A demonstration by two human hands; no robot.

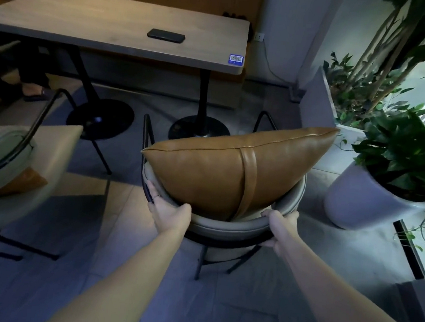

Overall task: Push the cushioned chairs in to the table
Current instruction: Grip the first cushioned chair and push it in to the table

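Note:
A grey padded chair (228,228) with a black metal frame stands in front of me, well short of the wooden table (95,20). A tan leather cushion (217,177) leans against its curved backrest. My left hand (167,209) grips the backrest's left side, fingers over the rim. My right hand (278,226) is wrapped around the right side of the same backrest. A second grey chair (14,163) with a tan cushion stands at the left, also out from the table.
A black phone (166,36) lies on the table, which stands on two black pedestal bases (199,130). A white pot with a plant (375,201) stands close to the chair's right. Another person's sandalled foot (36,91) is under the table at left.

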